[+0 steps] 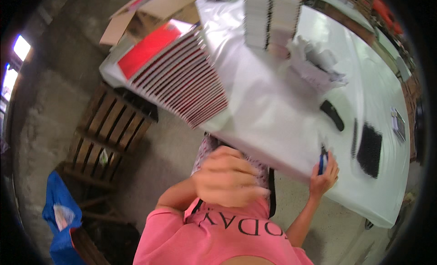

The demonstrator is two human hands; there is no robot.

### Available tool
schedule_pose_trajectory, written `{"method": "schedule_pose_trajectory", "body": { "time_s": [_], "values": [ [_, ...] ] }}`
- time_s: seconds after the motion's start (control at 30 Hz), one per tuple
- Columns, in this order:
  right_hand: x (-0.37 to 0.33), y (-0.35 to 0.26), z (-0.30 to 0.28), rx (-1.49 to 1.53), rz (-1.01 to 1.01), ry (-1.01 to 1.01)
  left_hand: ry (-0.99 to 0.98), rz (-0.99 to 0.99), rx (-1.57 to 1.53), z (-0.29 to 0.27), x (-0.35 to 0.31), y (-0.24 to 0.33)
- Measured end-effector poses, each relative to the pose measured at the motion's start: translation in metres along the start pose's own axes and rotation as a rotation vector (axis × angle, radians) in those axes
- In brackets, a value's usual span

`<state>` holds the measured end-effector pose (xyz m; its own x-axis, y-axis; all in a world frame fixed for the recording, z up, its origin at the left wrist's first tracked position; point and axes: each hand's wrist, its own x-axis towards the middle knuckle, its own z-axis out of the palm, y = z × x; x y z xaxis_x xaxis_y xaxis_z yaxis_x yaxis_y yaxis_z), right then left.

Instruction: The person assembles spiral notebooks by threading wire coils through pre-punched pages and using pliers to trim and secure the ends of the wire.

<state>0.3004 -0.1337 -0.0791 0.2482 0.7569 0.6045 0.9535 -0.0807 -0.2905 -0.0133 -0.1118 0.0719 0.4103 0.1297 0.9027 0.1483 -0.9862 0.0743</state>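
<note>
My left hand [230,176] is raised in front of my chest, away from the table. Its fingers look bent but are smeared by motion, and I see nothing in them. At the near table edge, my right hand [325,176] is closed around a slim blue-handled tool [322,164] with a dark tip pointing away from me. Beyond the tip lies a black, elongated, curved piece [332,115]. To the right rests a black patch with toothed edges [369,150], beside a narrow dark strip [354,138].
A tall stack of flat red-and-white items [177,73] stands on the table's left. Farther back are a grey-white stack [257,21] and crumpled white wrapping [314,67]. An open cardboard box [168,5], a wooden slatted pallet [109,135] and a blue bag [61,206] are at left.
</note>
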Motion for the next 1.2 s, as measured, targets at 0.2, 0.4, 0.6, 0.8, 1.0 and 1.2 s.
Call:
{"method": "schedule_pose_trajectory", "body": {
  "time_s": [0.2,0.4,0.6,0.8,1.0,1.2],
  "values": [
    [-0.007,-0.129,0.020,0.443,-0.358,-0.232,0.904,-1.909,-0.568,-0.007,-0.169,0.007],
    [-0.032,-0.229,0.061,0.361,-0.604,-0.289,1.043,-1.777,-0.804,-0.020,-0.179,-0.040],
    [-0.050,-0.253,0.087,0.447,-0.487,-0.326,0.842,-1.827,-0.793,-0.035,-0.184,-0.053],
    [-0.054,-0.257,0.096,0.451,-0.443,-0.374,0.874,-1.879,-0.704,-0.037,-0.181,-0.055],
    [-0.053,-0.261,0.098,0.521,-0.410,-0.380,0.867,-1.814,-0.753,-0.039,-0.191,-0.061],
    [-0.050,-0.257,0.100,0.594,-0.414,-0.423,0.875,-1.828,-0.693,-0.041,-0.189,-0.059]
  ]
}}
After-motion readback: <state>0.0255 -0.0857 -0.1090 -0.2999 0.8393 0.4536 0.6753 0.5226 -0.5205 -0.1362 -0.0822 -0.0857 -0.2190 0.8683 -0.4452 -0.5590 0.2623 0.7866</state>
